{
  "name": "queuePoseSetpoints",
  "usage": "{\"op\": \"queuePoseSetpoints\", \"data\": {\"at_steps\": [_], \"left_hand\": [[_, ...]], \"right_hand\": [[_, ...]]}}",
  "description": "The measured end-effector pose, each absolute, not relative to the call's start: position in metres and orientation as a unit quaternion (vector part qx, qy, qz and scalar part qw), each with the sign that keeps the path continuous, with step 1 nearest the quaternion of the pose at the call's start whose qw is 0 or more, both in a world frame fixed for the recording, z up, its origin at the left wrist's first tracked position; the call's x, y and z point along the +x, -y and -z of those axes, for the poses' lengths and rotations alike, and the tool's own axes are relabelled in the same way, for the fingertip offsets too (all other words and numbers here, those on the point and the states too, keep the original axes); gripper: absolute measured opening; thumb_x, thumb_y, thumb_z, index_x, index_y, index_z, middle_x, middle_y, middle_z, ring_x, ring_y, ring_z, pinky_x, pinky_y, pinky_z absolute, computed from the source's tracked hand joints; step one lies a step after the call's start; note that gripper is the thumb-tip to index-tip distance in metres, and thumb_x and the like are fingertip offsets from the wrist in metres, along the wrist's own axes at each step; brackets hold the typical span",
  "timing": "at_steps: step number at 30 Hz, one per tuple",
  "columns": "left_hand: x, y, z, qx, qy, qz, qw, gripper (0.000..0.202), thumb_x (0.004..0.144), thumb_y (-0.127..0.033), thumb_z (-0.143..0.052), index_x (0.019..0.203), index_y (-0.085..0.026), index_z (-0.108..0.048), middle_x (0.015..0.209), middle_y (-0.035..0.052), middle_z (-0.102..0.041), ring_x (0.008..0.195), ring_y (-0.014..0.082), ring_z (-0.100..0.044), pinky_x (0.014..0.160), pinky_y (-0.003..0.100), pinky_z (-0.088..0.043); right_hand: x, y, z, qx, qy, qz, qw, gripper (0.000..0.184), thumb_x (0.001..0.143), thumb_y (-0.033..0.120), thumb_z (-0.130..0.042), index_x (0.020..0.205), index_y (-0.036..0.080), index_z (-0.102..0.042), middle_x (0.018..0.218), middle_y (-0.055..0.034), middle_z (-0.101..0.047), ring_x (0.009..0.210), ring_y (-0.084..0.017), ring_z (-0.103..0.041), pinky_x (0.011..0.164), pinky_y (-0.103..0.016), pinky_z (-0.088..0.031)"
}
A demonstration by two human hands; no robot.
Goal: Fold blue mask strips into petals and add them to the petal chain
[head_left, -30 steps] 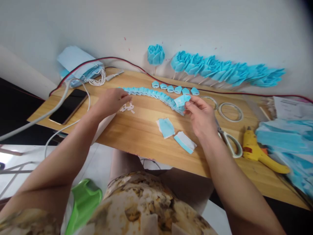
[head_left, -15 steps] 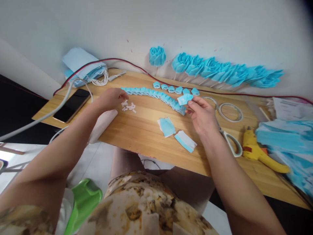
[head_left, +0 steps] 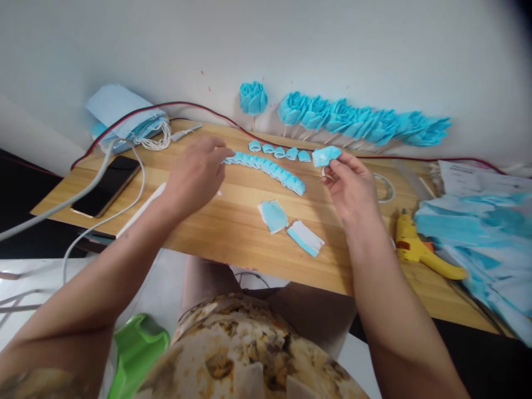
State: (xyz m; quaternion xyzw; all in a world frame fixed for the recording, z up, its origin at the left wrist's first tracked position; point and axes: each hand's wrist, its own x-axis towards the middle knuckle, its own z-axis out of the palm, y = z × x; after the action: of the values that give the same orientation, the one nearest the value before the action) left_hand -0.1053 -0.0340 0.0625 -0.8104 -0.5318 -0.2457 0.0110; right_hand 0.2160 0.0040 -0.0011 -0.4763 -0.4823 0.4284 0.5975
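My right hand (head_left: 349, 185) pinches a folded blue fabric piece (head_left: 325, 156) between thumb and fingers, just above the table. My left hand (head_left: 199, 169), somewhat blurred, is closed with its fingertips pointing right, by the left end of a curved row of folded blue pieces (head_left: 266, 166). Whatever lies between those fingertips is hidden or too small to make out. Small white scraps (head_left: 220, 193) lie beneath this hand, mostly covered by it. Two flat blue-and-white pieces, one blue side up (head_left: 273, 216) and one largely white (head_left: 306, 238), rest in front.
Behind stand blue fabric flowers (head_left: 341, 116) on sticks against the wall, with a short row of blue petals (head_left: 279, 152) before them. A phone (head_left: 107, 185) and cable lie left. At right are a tape ring (head_left: 384, 188), yellow glue gun (head_left: 415, 244) and blue sheets (head_left: 477, 221).
My left hand has moved right and lifted from the white scraps, covering most of them. My right hand still holds the blue piece, now slightly farther right. The view has shifted slightly.
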Motion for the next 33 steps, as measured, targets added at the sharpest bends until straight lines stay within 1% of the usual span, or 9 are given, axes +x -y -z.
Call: {"op": "queuePoseSetpoints", "data": {"at_steps": [2, 5, 6, 8, 15, 20, 25, 30, 33], "left_hand": [[-0.078, 0.042, -0.069, -0.841, 0.484, 0.242, -0.017, 0.035, 0.091, -0.015, -0.045, 0.11, -0.021, -0.075, 0.108, 0.0106, -0.071, 0.103, 0.0257, -0.063, 0.091, 0.038, -0.049], [-0.036, 0.042, -0.061, -0.89, 0.423, 0.161, -0.048, 0.038, 0.092, -0.012, -0.042, 0.104, -0.018, -0.078, 0.092, 0.0118, -0.07, 0.086, 0.0233, -0.064, 0.077, 0.035, -0.049], [-0.024, 0.039, -0.055, -0.902, 0.407, 0.136, -0.049, 0.039, 0.091, -0.011, -0.042, 0.105, -0.018, -0.078, 0.089, 0.0112, -0.069, 0.084, 0.0227, -0.064, 0.075, 0.034, -0.048], [-0.007, 0.031, -0.041, -0.907, 0.404, 0.109, -0.048, 0.045, 0.09, -0.007, -0.042, 0.117, -0.02, -0.076, 0.087, 0.0102, -0.069, 0.083, 0.0222, -0.064, 0.073, 0.032, -0.047], [0.006, 0.015, -0.009, -0.912, 0.401, 0.07, -0.058, 0.052, 0.09, -0.005, -0.045, 0.133, -0.024, -0.068, 0.092, 0.0092, -0.072, 0.087, 0.0218, -0.066, 0.075, 0.031, -0.045], [0.007, 0.017, -0.004, -0.912, 0.399, 0.063, -0.064, 0.045, 0.092, -0.009, -0.049, 0.129, -0.024, -0.071, 0.094, 0.0093, -0.072, 0.09, 0.0229, -0.066, 0.076, 0.032, -0.045], [0.008, 0.015, -0.001, -0.912, 0.397, 0.071, -0.075, 0.042, 0.094, -0.011, -0.05, 0.128, -0.024, -0.071, 0.093, 0.0087, -0.072, 0.087, 0.0222, -0.066, 0.074, 0.031, -0.045], [0.007, 0.013, 0.004, -0.914, 0.39, 0.084, -0.073, 0.034, 0.099, -0.02, -0.049, 0.124, -0.022, -0.073, 0.093, 0.0101, -0.072, 0.087, 0.024, -0.065, 0.073, 0.033, -0.045], [0.008, 0.014, 0.005, -0.914, 0.392, 0.08, -0.071, 0.034, 0.102, -0.025, -0.047, 0.123, -0.021, -0.073, 0.094, 0.0106, -0.072, 0.088, 0.0253, -0.065, 0.072, 0.034, -0.045]], "right_hand": [[0.22, -0.005, -0.002, -0.481, 0.489, -0.426, 0.59, 0.023, 0.074, 0.039, -0.077, 0.094, 0.029, -0.07, 0.083, 0.0018, -0.069, 0.072, -0.015, -0.065, 0.061, -0.031, -0.055], [0.222, -0.006, -0.011, -0.491, 0.482, -0.437, 0.579, 0.031, 0.071, 0.037, -0.08, 0.098, 0.029, -0.07, 0.083, 0.0023, -0.069, 0.069, -0.014, -0.064, 0.06, -0.03, -0.055], [0.223, -0.006, -0.015, -0.495, 0.481, -0.441, 0.574, 0.034, 0.069, 0.036, -0.081, 0.1, 0.028, -0.07, 0.082, 0.0025, -0.069, 0.068, -0.014, -0.064, 0.059, -0.029, -0.054], [0.226, -0.005, -0.022, -0.505, 0.481, -0.446, 0.561, 0.038, 0.066, 0.034, -0.083, 0.1, 0.028, -0.068, 0.082, 0.0027, -0.068, 0.068, -0.014, -0.063, 0.059, -0.028, -0.054], [0.244, 0.007, -0.02, -0.536, 0.468, -0.484, 0.509, 0.041, 0.06, 0.033, -0.084, 0.092, 0.027, -0.059, 0.074, 0.0051, -0.063, 0.068, -0.014, -0.062, 0.057, -0.025, -0.051], [0.246, 0.015, -0.012, -0.562, 0.465, -0.523, 0.441, 0.04, 0.06, 0.033, -0.083, 0.092, 0.026, -0.06, 0.077, 0.0037, -0.065, 0.07, -0.014, -0.063, 0.057, -0.024, -0.05], [0.242, 0.017, -0.009, -0.566, 0.494, -0.537, 0.384, 0.03, 0.061, 0.035, -0.081, 0.078, 0.022, -0.06, 0.071, 0.0021, -0.065, 0.065, -0.012, -0.059, 0.052, -0.022, -0.045], [0.236, 0.017, -0.005, -0.586, 0.505, -0.521, 0.361, 0.027, 0.062, 0.035, -0.077, 0.081, 0.021, -0.066, 0.068, 0.0012, -0.063, 0.063, -0.013, -0.056, 0.048, -0.022, -0.041], [0.23, 0.018, -0.003, -0.606, 0.504, -0.498, 0.362, 0.027, 0.062, 0.036, -0.075, 0.082, 0.02, -0.07, 0.068, 0.0011, -0.063, 0.06, -0.011, -0.052, 0.046, -0.021, -0.037]]}}
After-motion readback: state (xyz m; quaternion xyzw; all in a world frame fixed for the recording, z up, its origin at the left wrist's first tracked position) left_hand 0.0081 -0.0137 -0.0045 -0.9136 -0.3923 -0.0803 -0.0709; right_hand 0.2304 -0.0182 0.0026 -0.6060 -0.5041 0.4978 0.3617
